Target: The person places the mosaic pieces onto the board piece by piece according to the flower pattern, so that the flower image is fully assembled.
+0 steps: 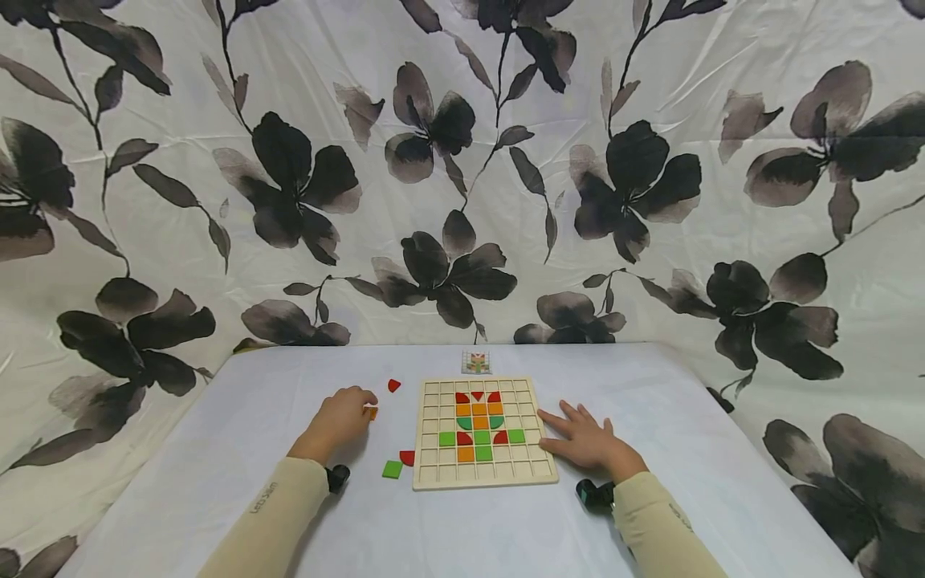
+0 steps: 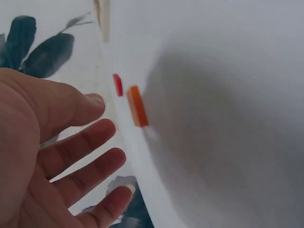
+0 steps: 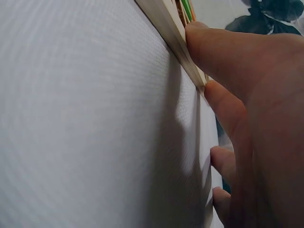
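My left hand hovers just left of a small orange tile. In the left wrist view its fingers are loosely bent and apart from the orange tile, with a red piece just beyond. A wooden grid board lies at the middle of the table, bearing a pattern of red, orange and green tiles. My right hand, fingers spread, rests at the board's right edge. In the right wrist view, the thumb touches the side of the board.
A small pattern card lies behind the board. Left of the board are a red wedge tile, another red piece by its edge, and a green square. A floral cloth hangs behind the white table.
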A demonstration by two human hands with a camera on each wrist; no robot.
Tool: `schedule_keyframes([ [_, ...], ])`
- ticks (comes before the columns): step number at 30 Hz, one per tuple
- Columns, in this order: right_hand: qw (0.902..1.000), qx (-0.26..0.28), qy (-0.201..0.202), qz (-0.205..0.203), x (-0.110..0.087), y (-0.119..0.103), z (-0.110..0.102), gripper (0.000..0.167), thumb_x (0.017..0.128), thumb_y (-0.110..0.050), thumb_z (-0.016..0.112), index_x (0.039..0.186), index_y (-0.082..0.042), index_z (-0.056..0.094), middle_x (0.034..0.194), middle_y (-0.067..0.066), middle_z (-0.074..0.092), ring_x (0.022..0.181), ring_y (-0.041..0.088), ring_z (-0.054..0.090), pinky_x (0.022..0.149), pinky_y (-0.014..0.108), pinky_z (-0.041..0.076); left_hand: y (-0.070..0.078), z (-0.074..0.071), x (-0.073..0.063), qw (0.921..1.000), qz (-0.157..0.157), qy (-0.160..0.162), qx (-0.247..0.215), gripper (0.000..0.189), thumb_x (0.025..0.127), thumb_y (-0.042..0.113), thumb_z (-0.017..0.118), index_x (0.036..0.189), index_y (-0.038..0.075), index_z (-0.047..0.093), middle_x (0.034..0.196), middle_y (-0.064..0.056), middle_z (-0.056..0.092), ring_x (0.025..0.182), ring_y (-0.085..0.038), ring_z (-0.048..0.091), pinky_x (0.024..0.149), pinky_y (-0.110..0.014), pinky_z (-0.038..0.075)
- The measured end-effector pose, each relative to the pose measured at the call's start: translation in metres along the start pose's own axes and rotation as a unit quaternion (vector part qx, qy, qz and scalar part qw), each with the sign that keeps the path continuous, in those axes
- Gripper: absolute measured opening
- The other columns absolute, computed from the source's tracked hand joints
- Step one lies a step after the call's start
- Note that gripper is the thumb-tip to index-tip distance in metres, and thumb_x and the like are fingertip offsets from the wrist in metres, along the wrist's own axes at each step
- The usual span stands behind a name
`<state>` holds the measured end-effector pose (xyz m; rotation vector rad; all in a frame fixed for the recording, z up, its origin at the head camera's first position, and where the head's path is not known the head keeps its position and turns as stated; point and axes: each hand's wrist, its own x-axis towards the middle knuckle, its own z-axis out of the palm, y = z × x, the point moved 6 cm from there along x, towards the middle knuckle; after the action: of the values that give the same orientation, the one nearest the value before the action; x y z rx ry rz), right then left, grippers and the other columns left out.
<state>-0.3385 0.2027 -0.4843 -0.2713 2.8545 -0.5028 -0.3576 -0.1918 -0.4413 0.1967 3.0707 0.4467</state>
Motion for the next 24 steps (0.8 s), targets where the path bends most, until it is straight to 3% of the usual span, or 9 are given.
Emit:
schedule_keyframes([
  [4,1.0,-0.004,-0.004,0.003,0.001,0.001,0.002,0.066,0.09,-0.064,0.048,0.148,-0.034,0.038,0.161,0.013,0.021,0.147,0.046,0.012,0.106,0.077,0.003,-0.008,0.006,-0.001,0.9996,-0.019,-0.016,-0.009,0.03,0.094,0.009,0.055,0.122,0.005,0.065,0.121,-0.015,0.063,0.113,-0.035,0.056,0.1,-0.057,0.042],
  [10,1.0,-0.007,-0.003,0.005,0.002,0.0,0.001,0.067,0.09,-0.065,0.048,0.148,-0.034,0.038,0.16,0.013,0.021,0.147,0.046,0.013,0.106,0.077,0.004,-0.011,0.01,0.003,0.9999,0.005,-0.014,0.002,0.031,0.094,0.008,0.054,0.122,0.001,0.064,0.114,-0.015,0.064,0.104,-0.031,0.058,0.097,-0.053,0.046],
  [14,0.9999,-0.009,-0.004,0.005,0.002,-0.001,0.001,0.067,0.09,-0.064,0.048,0.148,-0.034,0.038,0.16,0.013,0.022,0.146,0.046,0.013,0.106,0.078,0.005,-0.012,0.012,0.006,0.9998,0.004,-0.018,0.007,0.029,0.092,0.008,0.059,0.119,0.001,0.066,0.105,-0.013,0.062,0.095,-0.027,0.057,0.094,-0.05,0.048],
  [24,0.9999,-0.009,-0.001,0.005,0.003,0.002,0.001,0.067,0.089,-0.065,0.048,0.148,-0.034,0.038,0.16,0.013,0.022,0.146,0.046,0.013,0.106,0.078,0.004,-0.017,0.015,0.013,0.9983,-0.038,-0.041,-0.015,0.027,0.09,0.013,0.065,0.114,0.001,0.065,0.099,-0.01,0.059,0.088,-0.024,0.054,0.094,-0.047,0.05],
])
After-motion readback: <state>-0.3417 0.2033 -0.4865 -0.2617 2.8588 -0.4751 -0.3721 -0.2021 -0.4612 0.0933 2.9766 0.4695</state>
